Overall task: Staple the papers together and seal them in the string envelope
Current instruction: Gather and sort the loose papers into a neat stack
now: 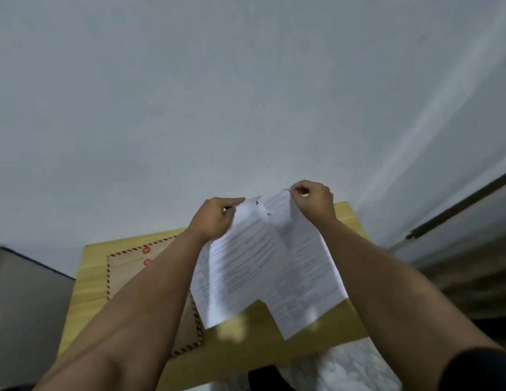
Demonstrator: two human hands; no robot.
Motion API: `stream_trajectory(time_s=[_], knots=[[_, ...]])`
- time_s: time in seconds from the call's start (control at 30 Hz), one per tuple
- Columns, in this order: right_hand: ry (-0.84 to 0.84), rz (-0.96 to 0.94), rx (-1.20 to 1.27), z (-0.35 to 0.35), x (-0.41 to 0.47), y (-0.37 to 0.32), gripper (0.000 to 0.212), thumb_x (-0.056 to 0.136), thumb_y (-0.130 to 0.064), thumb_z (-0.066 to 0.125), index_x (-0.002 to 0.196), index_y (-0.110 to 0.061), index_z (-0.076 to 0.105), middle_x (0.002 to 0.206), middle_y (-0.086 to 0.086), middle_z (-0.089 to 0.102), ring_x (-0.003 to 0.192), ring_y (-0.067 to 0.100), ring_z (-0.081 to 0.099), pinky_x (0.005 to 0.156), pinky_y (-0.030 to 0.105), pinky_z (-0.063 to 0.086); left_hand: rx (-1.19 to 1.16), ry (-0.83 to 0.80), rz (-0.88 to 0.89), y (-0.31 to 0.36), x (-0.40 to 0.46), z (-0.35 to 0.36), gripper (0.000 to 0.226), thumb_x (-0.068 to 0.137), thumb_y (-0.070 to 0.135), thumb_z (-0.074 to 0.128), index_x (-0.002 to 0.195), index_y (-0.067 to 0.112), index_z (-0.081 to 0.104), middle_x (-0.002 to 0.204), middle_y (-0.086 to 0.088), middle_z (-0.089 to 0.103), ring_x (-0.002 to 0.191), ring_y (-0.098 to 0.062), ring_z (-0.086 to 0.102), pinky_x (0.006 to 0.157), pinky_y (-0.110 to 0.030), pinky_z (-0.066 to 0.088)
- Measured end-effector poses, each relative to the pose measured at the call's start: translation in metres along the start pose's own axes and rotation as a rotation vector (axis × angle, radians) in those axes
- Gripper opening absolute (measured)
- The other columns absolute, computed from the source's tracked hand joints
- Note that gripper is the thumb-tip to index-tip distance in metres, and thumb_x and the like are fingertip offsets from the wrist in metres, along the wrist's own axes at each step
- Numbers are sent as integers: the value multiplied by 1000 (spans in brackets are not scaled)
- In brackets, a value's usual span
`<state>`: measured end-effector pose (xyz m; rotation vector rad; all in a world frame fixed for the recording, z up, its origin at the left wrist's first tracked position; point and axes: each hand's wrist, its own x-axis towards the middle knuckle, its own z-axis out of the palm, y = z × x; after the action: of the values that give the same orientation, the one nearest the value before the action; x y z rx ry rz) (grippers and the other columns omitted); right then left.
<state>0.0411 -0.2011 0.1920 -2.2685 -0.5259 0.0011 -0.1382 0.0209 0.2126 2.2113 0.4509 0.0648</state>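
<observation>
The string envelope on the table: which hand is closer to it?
Left. The left hand holds up a sheet just above and right of the string envelope; the right hand pinches the other sheet's top corner farther right.

Left hand (218, 218): pinches top corner of one printed sheet (237, 266)
Right hand (312, 203): pinches top of second sheet (305, 277)
String envelope (124, 269): flat on yellow worktop (89, 280), under left forearm

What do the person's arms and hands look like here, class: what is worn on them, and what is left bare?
Both forearms are bare from the elbow to the fingers. The left hand and the right hand wear no gloves, and no rings or watch can be made out. A dark sleeve covers the right upper arm at the picture's lower right corner.
</observation>
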Motion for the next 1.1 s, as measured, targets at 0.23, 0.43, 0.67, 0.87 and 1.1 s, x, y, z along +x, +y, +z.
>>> stream_trajectory(time_s=[0.23,0.43,0.67,0.87,1.1], knots=[[148,-130,92,-78,-32,-94,10,86,-29,67,87,-28,76,84,-20,74,87,5,71,93,43,55,18,154,144,47,-67,-55,40,104,16,50,134,33,69,123,10,76,74,2,70,81,-23,57],[91,-208,245,-118,-60,-167,9,87,-16,72,86,-22,79,85,-9,77,84,9,72,79,24,57,-10,275,275,84,-110,-86,40,103,12,52,134,29,71,123,8,75,61,1,68,62,-3,44],[-241,-90,438,-118,-90,-209,9,91,-19,74,89,-11,78,87,1,72,78,16,62,73,34,48,3,376,334,103,-140,-103,39,101,14,55,133,30,70,117,9,78,74,1,68,73,-13,49],[-369,-17,505,-119,-101,-228,8,95,-29,69,91,-24,74,93,-5,73,83,16,64,79,34,47,-21,422,328,99,-148,-113,39,101,17,55,132,35,71,103,12,80,55,-2,59,70,-28,57],[-414,14,555,-121,-103,-238,12,100,-31,64,94,-22,72,79,-7,69,67,11,61,69,30,46,-132,413,324,98,-148,-116,39,102,14,56,133,32,70,86,-11,76,51,-7,42,58,-13,42]])
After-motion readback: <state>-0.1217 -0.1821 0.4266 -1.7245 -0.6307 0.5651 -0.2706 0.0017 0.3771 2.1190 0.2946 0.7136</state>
